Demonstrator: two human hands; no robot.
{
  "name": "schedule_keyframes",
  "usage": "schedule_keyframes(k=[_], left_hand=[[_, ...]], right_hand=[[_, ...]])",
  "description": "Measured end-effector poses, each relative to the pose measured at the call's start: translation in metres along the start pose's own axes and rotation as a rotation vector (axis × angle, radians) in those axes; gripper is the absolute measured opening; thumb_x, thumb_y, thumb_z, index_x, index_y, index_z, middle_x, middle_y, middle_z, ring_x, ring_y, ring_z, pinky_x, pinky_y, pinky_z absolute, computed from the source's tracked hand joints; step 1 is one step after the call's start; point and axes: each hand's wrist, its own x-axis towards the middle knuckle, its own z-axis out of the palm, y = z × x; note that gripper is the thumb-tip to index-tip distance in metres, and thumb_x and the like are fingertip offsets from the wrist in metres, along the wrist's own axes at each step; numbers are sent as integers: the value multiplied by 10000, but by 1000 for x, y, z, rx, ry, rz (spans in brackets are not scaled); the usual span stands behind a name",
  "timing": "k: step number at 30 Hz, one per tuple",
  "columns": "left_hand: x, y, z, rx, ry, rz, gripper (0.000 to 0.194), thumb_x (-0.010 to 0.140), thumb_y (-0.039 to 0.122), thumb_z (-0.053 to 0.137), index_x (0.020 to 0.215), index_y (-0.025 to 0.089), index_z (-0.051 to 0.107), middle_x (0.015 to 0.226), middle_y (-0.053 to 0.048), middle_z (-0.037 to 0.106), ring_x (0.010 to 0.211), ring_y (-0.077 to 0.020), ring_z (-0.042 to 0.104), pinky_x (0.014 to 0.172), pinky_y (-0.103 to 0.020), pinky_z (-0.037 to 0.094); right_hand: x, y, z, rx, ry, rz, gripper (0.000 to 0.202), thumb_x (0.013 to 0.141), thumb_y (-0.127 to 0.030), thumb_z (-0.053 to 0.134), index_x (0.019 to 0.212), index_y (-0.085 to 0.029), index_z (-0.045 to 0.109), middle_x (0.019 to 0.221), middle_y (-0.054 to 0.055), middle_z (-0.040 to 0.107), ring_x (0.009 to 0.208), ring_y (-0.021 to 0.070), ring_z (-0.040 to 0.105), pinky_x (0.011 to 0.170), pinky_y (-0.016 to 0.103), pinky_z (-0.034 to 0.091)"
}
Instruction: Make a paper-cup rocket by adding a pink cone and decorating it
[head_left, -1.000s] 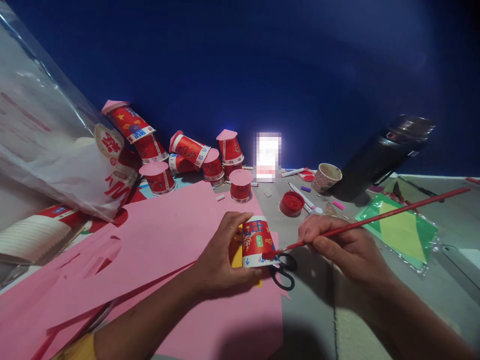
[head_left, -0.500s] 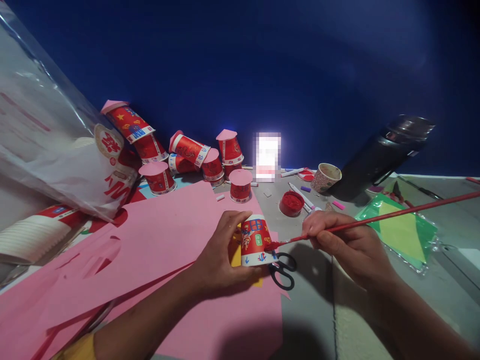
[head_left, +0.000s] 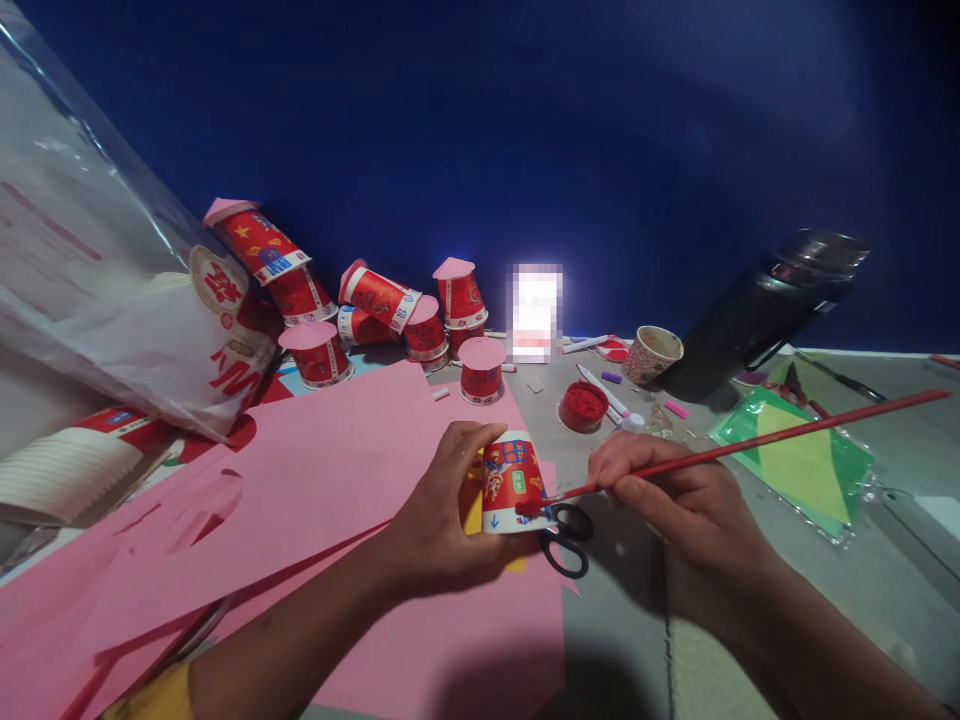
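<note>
A red and white paper cup point(head_left: 510, 475) with blue marks and a green label is upside down, its white rim lowest. My left hand point(head_left: 442, 510) grips it from the left, thumb and fingers at its two ends. In my right hand point(head_left: 675, 500) is a long red paintbrush point(head_left: 780, 437), pinched near its bristle end. The red-coated bristles press on the lower right part of the cup, just by the white rim. Black-handled scissors point(head_left: 566, 545) lie right beside the cup, their blades hidden. An open pot of red paint point(head_left: 583, 405) stands beyond my right hand.
Pink paper sheets point(head_left: 315, 470) cover the left side. Several red cups with pink paper tops point(head_left: 482, 358) stand or lean behind. A plastic bag point(head_left: 97, 250) is at left, near nested cups point(head_left: 52, 480). At right are a patterned cup point(head_left: 651, 357), a black flask point(head_left: 757, 310) and a green packet point(head_left: 802, 465).
My right hand has moved a little left with the paintbrush. The bristles have shifted left and slightly down across the cup near its rim. My left hand stays almost still.
</note>
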Motion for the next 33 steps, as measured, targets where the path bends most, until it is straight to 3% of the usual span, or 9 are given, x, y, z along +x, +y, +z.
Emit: schedule_keyframes(k=[4, 9, 17, 26, 33], left_hand=[[0, 2, 0, 12, 8, -9, 892, 669, 360, 982, 1410, 359, 485, 1344, -51, 500, 1097, -238, 659, 967, -438, 634], [1, 3, 0, 3, -2, -4, 883, 680, 355, 973, 1414, 351, 481, 1334, -57, 506, 1076, -237, 666, 946, -439, 638], [0, 2, -1, 34, 7, 1, 891, 677, 375, 975, 1418, 351, 482, 1354, -64, 497, 1117, -250, 650, 967, -438, 630], [0, 3, 1, -17, 40, -20, 854, 691, 359, 962, 1413, 355, 505, 1349, -62, 512, 1114, -262, 674, 960, -473, 646], [3, 0, 2, -90, 91, -65, 831, 725, 293, 931, 1411, 355, 465, 1420, -68, 458, 1116, -243, 697, 923, -423, 661]], right_hand=[[-1, -1, -3, -20, -31, 16, 166, 1006, -334, 680, 900, -237, 765, 888, 61, 721, 859, 221, 678, 764, 321, 563], [-1, -2, -1, 5, 42, 2, 129, 1009, -304, 679, 916, -263, 758, 909, 39, 720, 883, 208, 684, 793, 307, 552], [-1, -3, -2, -44, -45, 4, 147, 1020, -295, 662, 914, -252, 755, 903, 43, 716, 889, 212, 677, 800, 315, 541], [-3, 0, -4, -11, 115, -50, 116, 999, -324, 704, 931, -259, 772, 890, 30, 715, 842, 178, 671, 752, 265, 544], [2, 17, -9, 164, 303, 49, 120, 954, -381, 776, 927, -265, 795, 922, 24, 737, 693, 116, 619, 604, 202, 506]])
